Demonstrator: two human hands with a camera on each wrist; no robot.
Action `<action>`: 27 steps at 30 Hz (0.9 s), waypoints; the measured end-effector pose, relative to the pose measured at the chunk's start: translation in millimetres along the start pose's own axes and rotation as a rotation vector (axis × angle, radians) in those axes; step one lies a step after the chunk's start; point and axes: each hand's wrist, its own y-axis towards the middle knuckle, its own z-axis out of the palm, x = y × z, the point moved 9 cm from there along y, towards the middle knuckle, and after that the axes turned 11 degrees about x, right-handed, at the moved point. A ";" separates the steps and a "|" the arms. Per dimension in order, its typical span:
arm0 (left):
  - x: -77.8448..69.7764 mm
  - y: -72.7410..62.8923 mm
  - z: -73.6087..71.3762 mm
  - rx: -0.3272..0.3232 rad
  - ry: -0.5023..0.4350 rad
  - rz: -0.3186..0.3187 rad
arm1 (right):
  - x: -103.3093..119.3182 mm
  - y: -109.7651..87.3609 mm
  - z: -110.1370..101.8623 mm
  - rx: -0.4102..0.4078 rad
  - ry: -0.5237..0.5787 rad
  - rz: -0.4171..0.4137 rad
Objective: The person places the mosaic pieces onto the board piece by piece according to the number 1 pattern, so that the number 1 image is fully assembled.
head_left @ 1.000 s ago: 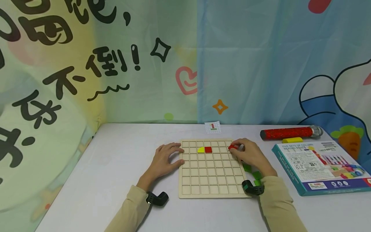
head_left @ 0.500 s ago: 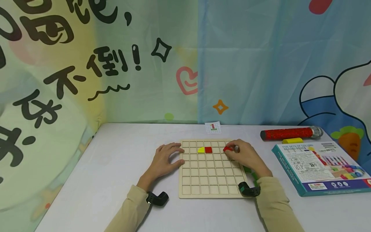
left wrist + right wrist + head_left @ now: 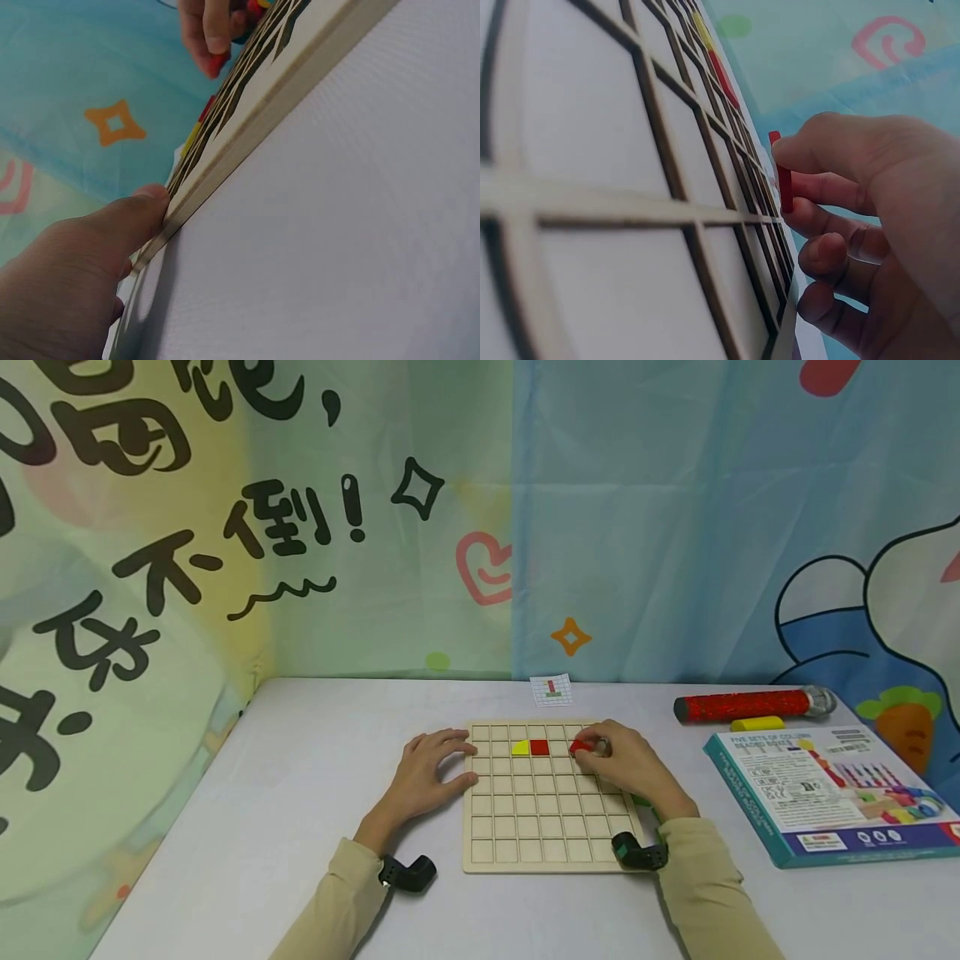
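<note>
A wooden grid board [image 3: 555,827] lies on the table. In its upper rows sit a yellow tile [image 3: 520,748] with a slanted side and, right beside it, a red square tile [image 3: 539,747]. My left hand [image 3: 426,777] rests at the board's left edge, thumb and fingers spread and touching it. Over the board's upper right part, my right hand [image 3: 624,760] pinches another thin red tile [image 3: 783,176] between thumb and fingers. The right wrist view shows that tile edge-on, so its full outline is hidden. Green tiles [image 3: 642,801] lie right of the board, mostly hidden by the right forearm.
A small card with a printed grid pattern [image 3: 551,691] lies behind the board. To the right are a flat teal-edged box [image 3: 840,793], a red glittery tube [image 3: 742,704] and a yellow cylinder [image 3: 757,723]. A printed curtain hangs behind the table.
My right hand has moved left over the board with the pinched red tile, nearer to the red square tile. My left hand has stayed at the board's edge.
</note>
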 end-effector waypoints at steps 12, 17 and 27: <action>-1.3 -0.4 -1.3 -0.004 -0.003 -0.001 | 20.0 0.4 6.0 0.019 -0.028 -0.082; -0.7 0.0 -0.6 -0.005 0.004 0.003 | 27.0 0.9 9.8 0.031 -0.033 -0.109; -1.8 -0.2 -1.5 -0.001 -0.002 0.011 | 34.0 4.1 20.4 0.080 -0.035 -0.107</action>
